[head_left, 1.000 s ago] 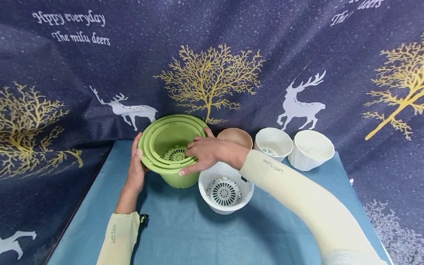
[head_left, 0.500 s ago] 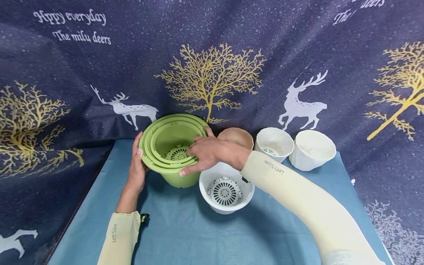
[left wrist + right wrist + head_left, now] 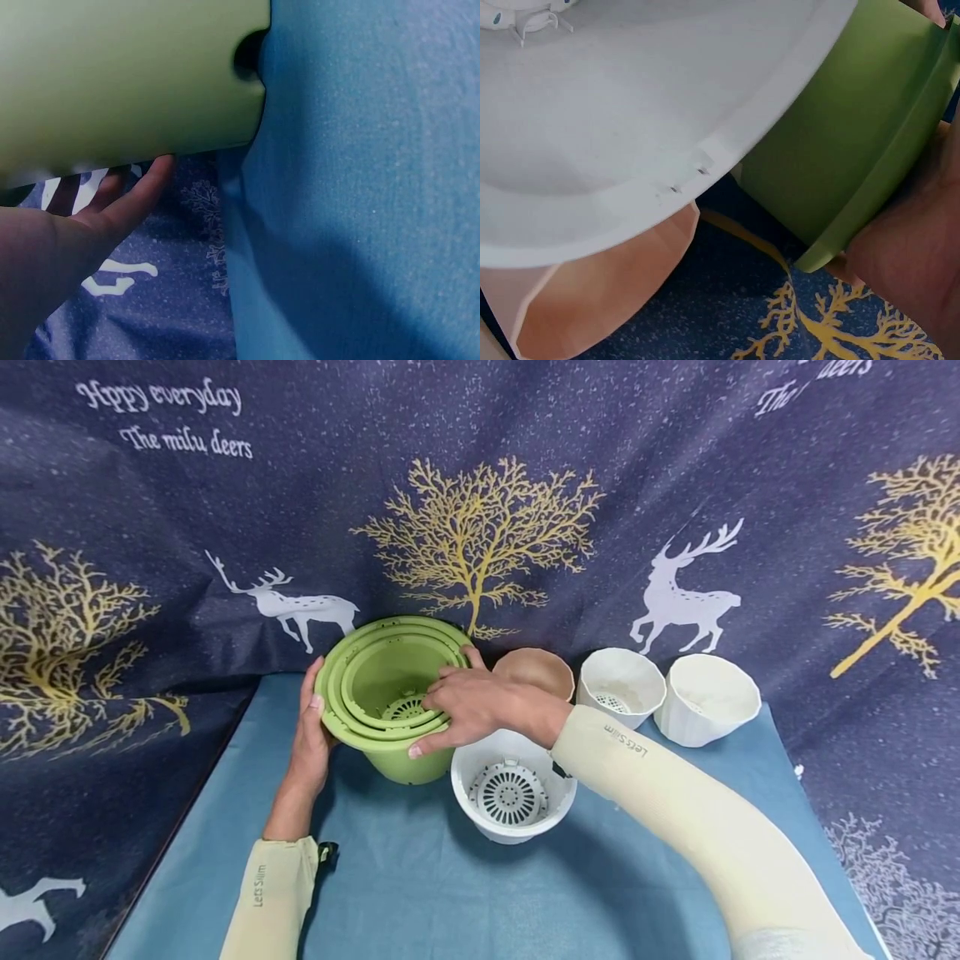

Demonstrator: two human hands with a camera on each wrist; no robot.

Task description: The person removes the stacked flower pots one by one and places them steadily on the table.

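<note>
Several green plastic flower pots [image 3: 408, 768] stand nested in one another at the back left of the table. A slotted base shows at the bottom of the innermost pot [image 3: 386, 672]. My left hand [image 3: 309, 743] grips the outer pot's left side, thumb at the rim; in the left wrist view its fingers [image 3: 154, 180] lie along the green wall, near a notch in the pot's foot. My right hand [image 3: 480, 706] holds the right rims, fingers reaching over into the nest and thumb against the outer front. The right wrist view shows the green outer wall [image 3: 840, 127] beside that hand.
A white pot [image 3: 517, 839] with a slotted base stands just right of the green ones, under my right forearm. Behind it, a terracotta-coloured pot [image 3: 532, 672], a cream pot [image 3: 637, 693] and another white pot [image 3: 693, 727] line the back edge, against a dark blue printed cloth [image 3: 525, 410].
Both hands keep their hold on the green pots. The inner green pot has shifted slightly, and a little less of its slotted base shows. The other pots have stayed put.
</note>
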